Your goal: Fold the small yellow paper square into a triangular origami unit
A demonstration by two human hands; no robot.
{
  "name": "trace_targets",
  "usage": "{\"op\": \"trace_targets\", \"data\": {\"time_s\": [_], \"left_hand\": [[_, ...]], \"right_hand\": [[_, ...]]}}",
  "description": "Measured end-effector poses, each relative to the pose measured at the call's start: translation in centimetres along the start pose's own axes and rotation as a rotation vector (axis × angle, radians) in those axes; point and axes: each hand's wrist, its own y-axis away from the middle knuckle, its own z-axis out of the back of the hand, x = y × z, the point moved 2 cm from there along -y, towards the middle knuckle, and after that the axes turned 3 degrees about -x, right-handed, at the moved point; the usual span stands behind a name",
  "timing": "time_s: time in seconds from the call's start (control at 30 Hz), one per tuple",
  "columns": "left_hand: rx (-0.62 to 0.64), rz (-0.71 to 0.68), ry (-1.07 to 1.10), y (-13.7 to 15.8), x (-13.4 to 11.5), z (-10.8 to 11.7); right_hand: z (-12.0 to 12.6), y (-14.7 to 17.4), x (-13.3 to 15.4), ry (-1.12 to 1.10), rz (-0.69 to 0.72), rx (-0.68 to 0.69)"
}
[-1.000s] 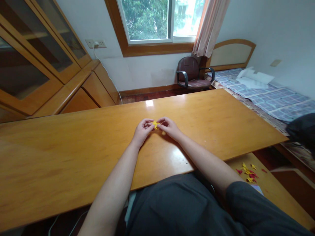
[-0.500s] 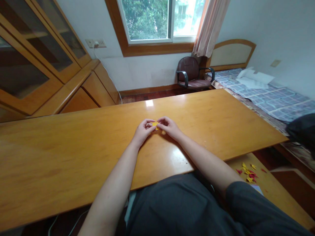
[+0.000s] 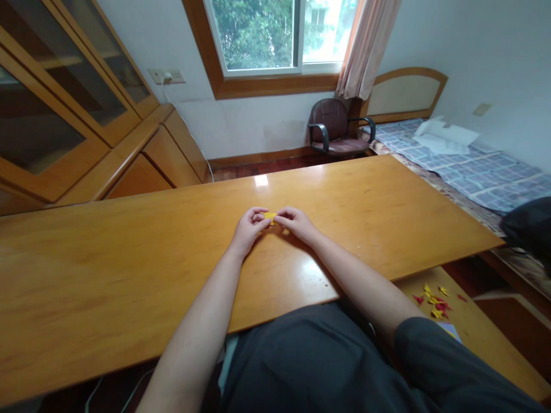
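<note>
Both hands meet over the middle of the wooden table (image 3: 142, 275). Between them is a small piece of folded yellow paper (image 3: 270, 216), partly covered by the fingers. My left hand (image 3: 250, 229) pinches its left side with thumb and fingers. From the right, my right hand (image 3: 296, 223) grips the other side, thumb against the paper. The exact folded shape is too small to make out.
Several yellow and red folded paper pieces (image 3: 437, 304) lie on a lower wooden surface (image 3: 486, 332) at the right. Beyond the table stand a brown armchair (image 3: 331, 129) and a bed (image 3: 495, 172). A glass-door cabinet (image 3: 77, 115) lines the left.
The fingers have shifted slightly around the yellow paper, which looks a little flatter and narrower from here. Both hands keep hold of it in nearly the same place.
</note>
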Motion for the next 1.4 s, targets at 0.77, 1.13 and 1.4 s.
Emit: {"op": "trace_targets", "data": {"time_s": [0.77,1.13,1.4], "left_hand": [[0.019,-0.025,-0.121,0.0,0.4,-0.1],[0.019,0.028,-0.068,-0.1,0.8,0.0],[0.060,0.064,-0.103,0.3,0.3,-0.3]], "right_hand": [[0.1,0.0,0.5,0.038,0.034,-0.006],[0.2,0.0,0.4,-0.010,0.011,0.009],[0.2,-0.1,-0.1,0.038,0.047,-0.034]]}}
